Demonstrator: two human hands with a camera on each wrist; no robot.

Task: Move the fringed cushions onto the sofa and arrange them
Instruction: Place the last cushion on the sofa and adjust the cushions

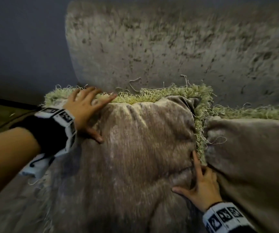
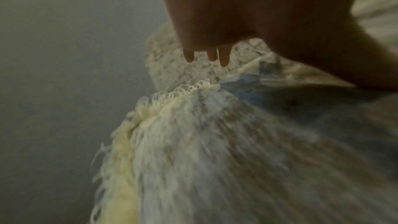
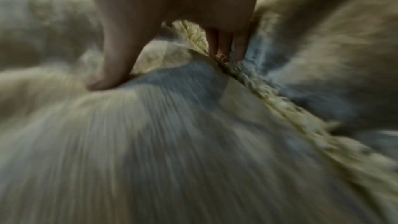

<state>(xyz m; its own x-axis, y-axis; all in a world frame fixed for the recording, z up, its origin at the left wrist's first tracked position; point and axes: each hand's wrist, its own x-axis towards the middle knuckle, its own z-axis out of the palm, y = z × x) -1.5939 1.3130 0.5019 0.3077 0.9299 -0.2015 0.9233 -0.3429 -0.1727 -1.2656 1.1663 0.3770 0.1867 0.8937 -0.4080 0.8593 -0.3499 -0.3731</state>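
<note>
Pressing fringed cushion (image 1: 135, 140) against sofa backrest (image 1: 177, 44): left hand (image 1: 85, 111) flat, fingers spread, at top corner; right hand (image 1: 201, 187) fingers extended along right fringe, beside second cushion (image 1: 253, 148).

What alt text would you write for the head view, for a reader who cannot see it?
Two hands settle a fringed cushion against the sofa back: the left hand spread on its top corner, the right hand at its right edge. A second fringed cushion sits alongside.
</note>
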